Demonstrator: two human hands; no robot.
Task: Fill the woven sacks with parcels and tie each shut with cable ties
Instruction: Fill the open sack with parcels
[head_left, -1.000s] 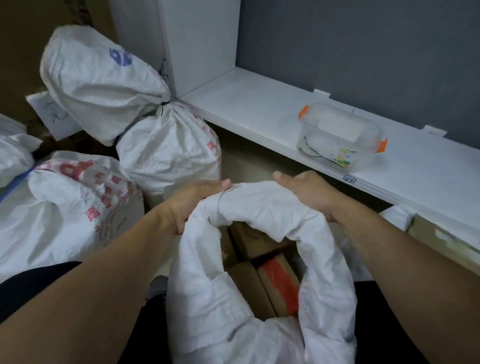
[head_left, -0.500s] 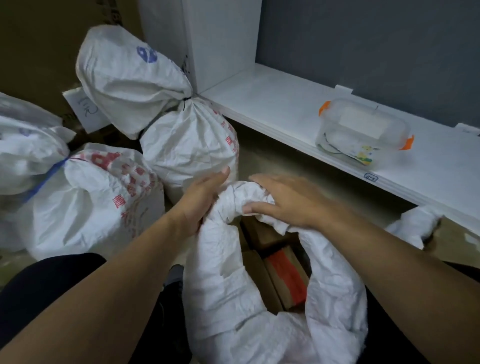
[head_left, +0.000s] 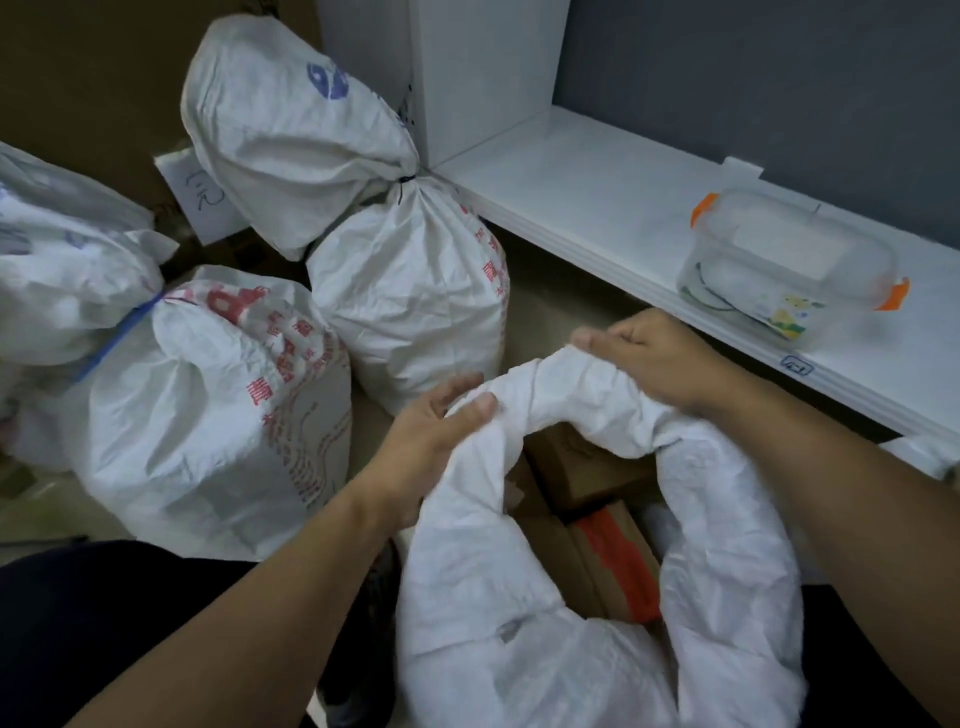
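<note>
Both our hands work the rolled rim of the open woven sack (head_left: 597, 613) between our knees. Our left hand (head_left: 431, 431) curls round the bunched rim at its far left, thumb pressed on top. Our right hand (head_left: 660, 358) grasps the far edge, fingers bent over the fold. Inside we see brown cardboard parcels (head_left: 587, 467), one with red tape. Beyond stand two tied sacks (head_left: 415, 301), one cinched with a black cable tie (head_left: 402, 184). A clear box (head_left: 789, 265) sits on the white shelf (head_left: 597, 208).
</note>
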